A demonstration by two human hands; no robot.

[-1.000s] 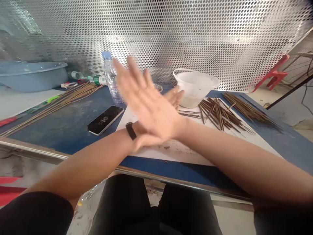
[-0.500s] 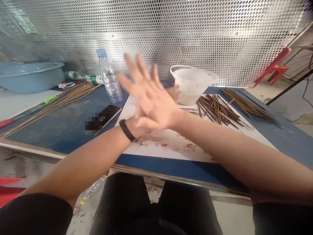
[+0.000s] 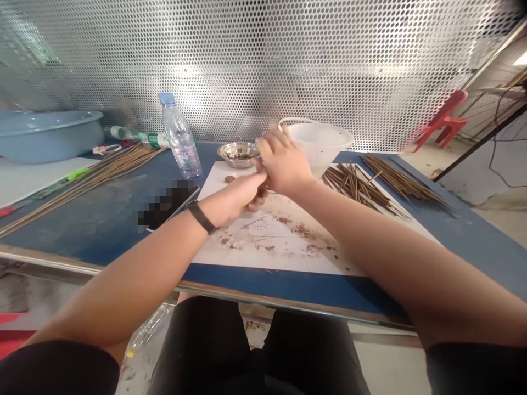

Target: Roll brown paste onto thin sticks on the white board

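The left hand [image 3: 241, 197] and right hand [image 3: 287, 164] are together above the white sheet [image 3: 263, 259], the right one partly covering the left; I cannot tell whether the fingers are closed on something. Brown crumbs [image 3: 302, 230] are scattered on this sheet, nearer to the person. A brown lump [image 3: 229, 179] lies just beyond the left wrist, in front of the bowl [image 3: 236, 162]. The bucket [image 3: 325, 156] stands behind the right hand, which hides part of it. Short sticks [image 3: 356, 186] lie beside the bucket, to the right. At left are the bottle [image 3: 181, 140], phone [image 3: 168, 203], long sticks [image 3: 123, 164] and basin [image 3: 49, 140].
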